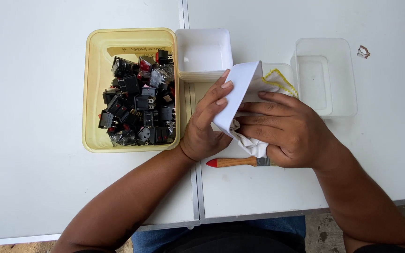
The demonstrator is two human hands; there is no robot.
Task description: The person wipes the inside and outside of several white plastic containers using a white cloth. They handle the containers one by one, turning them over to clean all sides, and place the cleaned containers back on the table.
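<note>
- The left hand [207, 124] holds a small white tray [236, 91] upright by its near-left side, fingers curled over its flat outer face and thumb out of sight behind it
- The right hand [284, 129] presses a white cloth [254, 143] with a yellow stitched edge against the tray's inner side; fingers lie flat and gathered on the fabric, gripping it rather than hanging loose
- Tray and cloth sit between the 2 hands, lifted just above the tabletop [48, 187], right of the seam between the 2 white panels
- A stack of white trays [203, 54] rests at the far side, just left of the held one, and 1 clear plastic box [326, 77] stands to the right
- A yellowish tub [92, 89] on the left is filled with black rocker switches [137, 105], some with red parts
- A paintbrush with a red-tipped wooden handle [233, 162] lies on the tabletop just near of the hands, its bristles hidden under the right hand
- Risk, as a judgement: the tray is gripped only at 1 side, so hard rubbing could twist it out of the left fingers
- The loose cloth tail hangs near the brush and could drag it toward the near edge
- The left forearm lies close to the tub's near-right corner; a wide elbow swing could nudge it and spill switches
</note>
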